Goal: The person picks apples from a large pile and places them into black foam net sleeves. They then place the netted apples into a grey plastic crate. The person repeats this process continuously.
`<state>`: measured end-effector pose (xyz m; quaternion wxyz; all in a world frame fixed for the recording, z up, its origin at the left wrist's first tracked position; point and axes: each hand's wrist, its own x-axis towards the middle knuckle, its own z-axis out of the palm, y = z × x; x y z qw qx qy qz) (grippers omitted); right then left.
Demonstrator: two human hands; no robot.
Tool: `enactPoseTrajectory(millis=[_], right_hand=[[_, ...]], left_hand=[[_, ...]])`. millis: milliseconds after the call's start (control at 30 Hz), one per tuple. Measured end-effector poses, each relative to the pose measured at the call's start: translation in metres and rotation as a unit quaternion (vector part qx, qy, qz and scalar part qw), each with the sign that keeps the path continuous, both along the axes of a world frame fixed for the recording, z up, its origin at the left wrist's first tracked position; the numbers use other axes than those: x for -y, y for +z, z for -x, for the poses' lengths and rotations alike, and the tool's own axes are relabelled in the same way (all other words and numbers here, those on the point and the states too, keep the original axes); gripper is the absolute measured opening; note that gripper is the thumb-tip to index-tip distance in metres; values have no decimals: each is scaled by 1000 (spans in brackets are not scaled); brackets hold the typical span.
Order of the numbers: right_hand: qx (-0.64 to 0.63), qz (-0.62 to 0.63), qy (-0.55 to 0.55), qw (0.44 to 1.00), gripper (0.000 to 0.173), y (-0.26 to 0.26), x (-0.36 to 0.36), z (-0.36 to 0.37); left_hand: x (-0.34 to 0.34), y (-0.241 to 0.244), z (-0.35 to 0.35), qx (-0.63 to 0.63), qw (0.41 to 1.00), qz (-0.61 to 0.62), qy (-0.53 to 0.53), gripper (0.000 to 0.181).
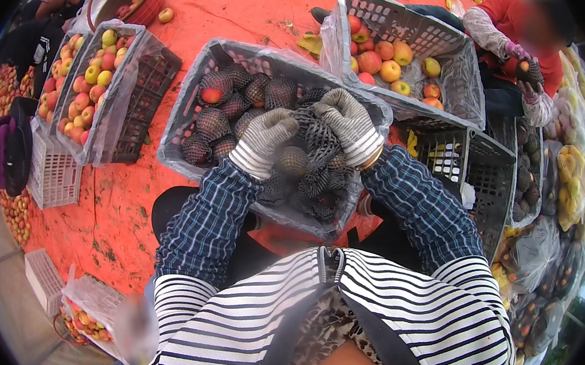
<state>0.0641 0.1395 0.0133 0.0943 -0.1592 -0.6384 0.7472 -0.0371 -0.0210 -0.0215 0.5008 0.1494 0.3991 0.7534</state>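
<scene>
Both my hands wear grey-and-white striped knit gloves over a plastic-lined crate [176,132] in front of me. My left hand [267,135] is curled, its fingertips pinching the edge of a black foam net sleeve [316,128]. Across from it, my right hand [347,120] grips the same netting with bent fingers. Just below my left hand sits a netted apple [292,161]. Several apples in black nets [212,122] fill the far left of the crate, and one shows bare red skin through its net opening. More netting lies bunched toward the near corner.
A lined crate of bare apples [389,62] stands beyond at right, partly filled. At far right a co-worker [541,41] holds a netted apple. Dark crates [487,176] stand by my right elbow. Crates heaped with apples [94,88] stand left on the red tarpaulin [117,208].
</scene>
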Motion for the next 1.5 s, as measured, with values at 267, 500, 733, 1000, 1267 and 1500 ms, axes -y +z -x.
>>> enactPoseTrajectory(millis=[267,500,733,1000,1267,1500], right_hand=[[96,180,292,935,41,9,-5,-10],[-73,399,56,912,26,-5,-15,-9],[-101,-70,174,977,27,15,4,-5],[-167,-14,106,980,21,-47,-8,2],[-206,-28,128,970,17,-99,54,12],[93,35,-7,995,25,-13,-79,66]], left_hand=[[5,14,2,213,973,-84,15,21],[-3,18,-13,158,985,-41,-59,50],[3,41,-4,65,986,-147,-45,67],[-5,40,-60,312,940,-116,-73,61],[11,44,-29,206,963,-165,50,63],[-3,54,-13,190,963,-134,136,63]])
